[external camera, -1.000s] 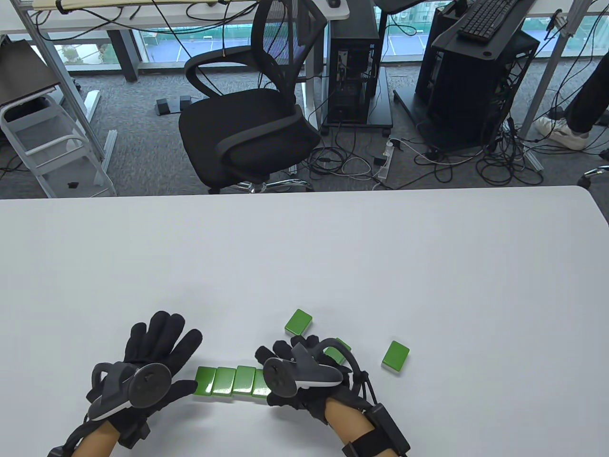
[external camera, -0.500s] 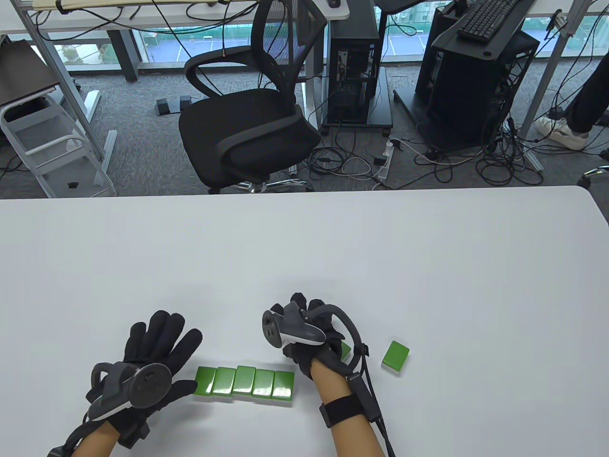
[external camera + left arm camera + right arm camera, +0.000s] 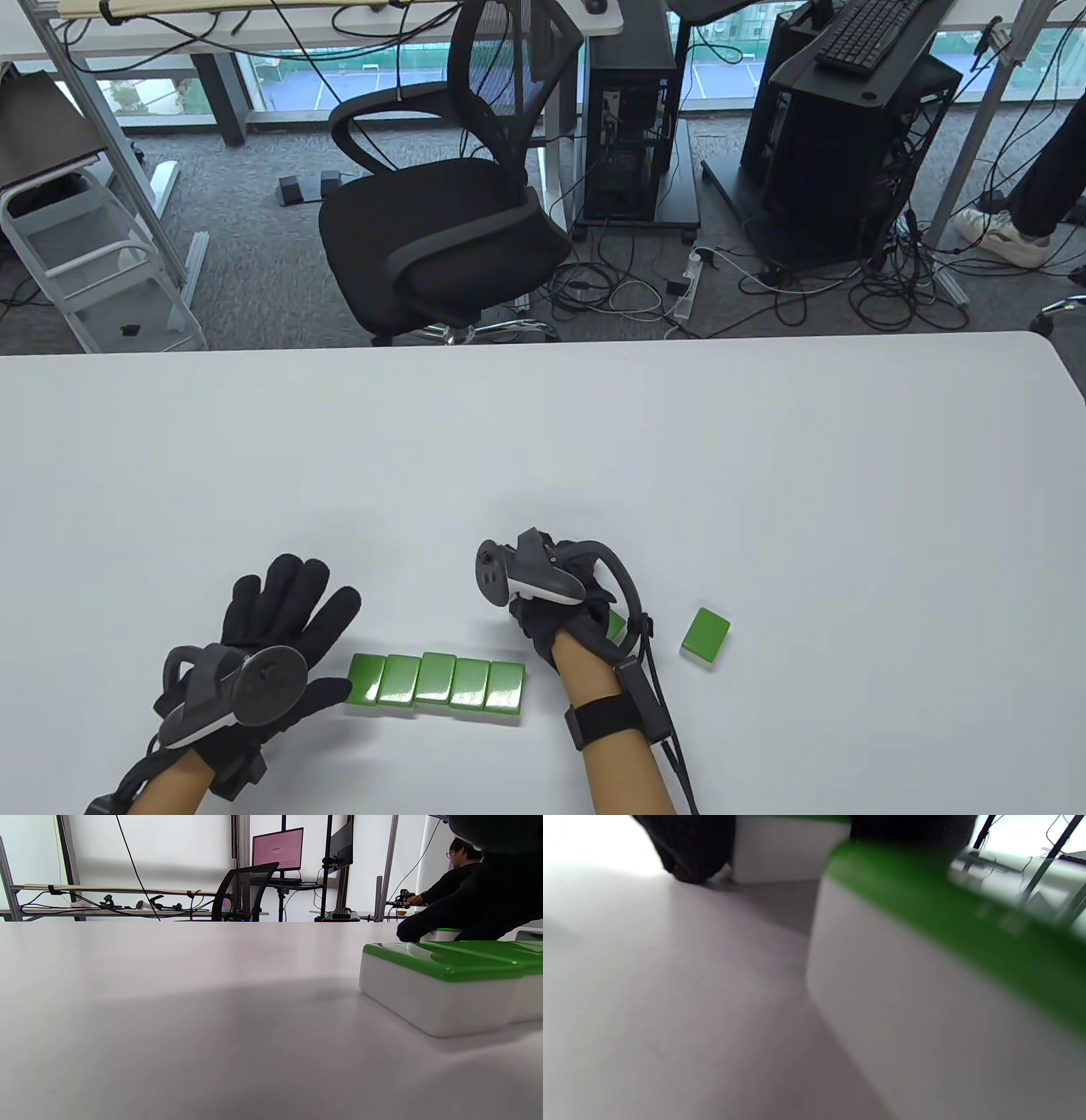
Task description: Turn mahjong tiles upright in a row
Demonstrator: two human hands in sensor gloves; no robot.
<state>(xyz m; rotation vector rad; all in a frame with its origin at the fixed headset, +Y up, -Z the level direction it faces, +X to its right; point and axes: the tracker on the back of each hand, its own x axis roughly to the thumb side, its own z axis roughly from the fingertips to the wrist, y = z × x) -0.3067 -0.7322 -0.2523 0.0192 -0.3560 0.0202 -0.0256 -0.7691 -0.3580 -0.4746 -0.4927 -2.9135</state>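
While right hand (image 3: 564, 607) was curled over loose tile (image 3: 937, 984), grip unclear; tile judged rigid, slick, best pinched by sides; left hand (image 3: 271, 637) spread flat beside row (image 3: 435, 682).

Blurred green-backed tile (image 3: 925, 993) beside gloved fingers (image 3: 691, 844)

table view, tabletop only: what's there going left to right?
left hand → row of five tiles, green backs up → right hand → tile partly hidden by that hand → lone tile
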